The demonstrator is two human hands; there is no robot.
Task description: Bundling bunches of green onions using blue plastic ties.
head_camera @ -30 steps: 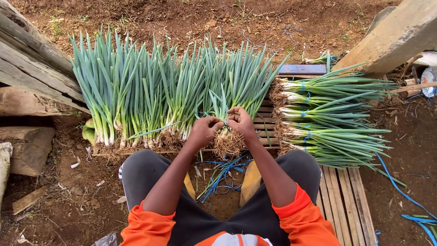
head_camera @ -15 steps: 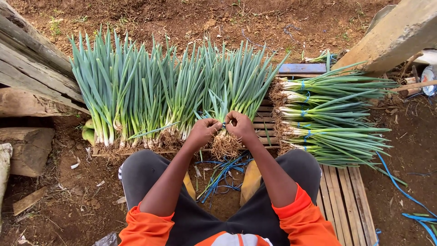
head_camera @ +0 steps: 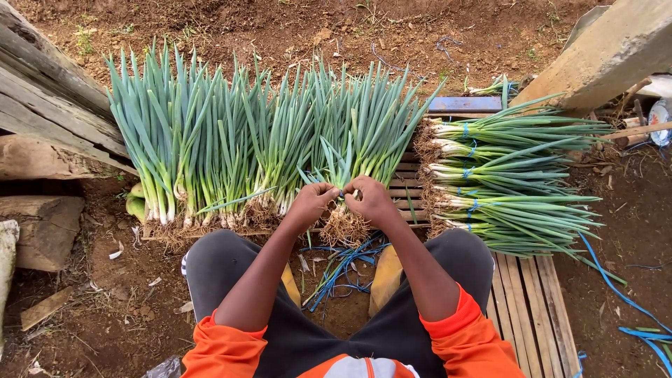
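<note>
Scallion bunch (head_camera: 341, 168) seemingly gripped between hands (head_camera: 343, 199)

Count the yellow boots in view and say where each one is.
2. One yellow boot shows beside the left knee; the other boot is beside the right knee, below the right hand. Both are partly hidden by the legs.

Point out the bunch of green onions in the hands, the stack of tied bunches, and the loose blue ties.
bunch of green onions (head_camera: 343, 227), head view, on its root clump below the hands.
stack of tied bunches (head_camera: 518, 203), head view, on the green stalks mid-stack.
loose blue ties (head_camera: 343, 269), head view, on strands between the knees.
</note>
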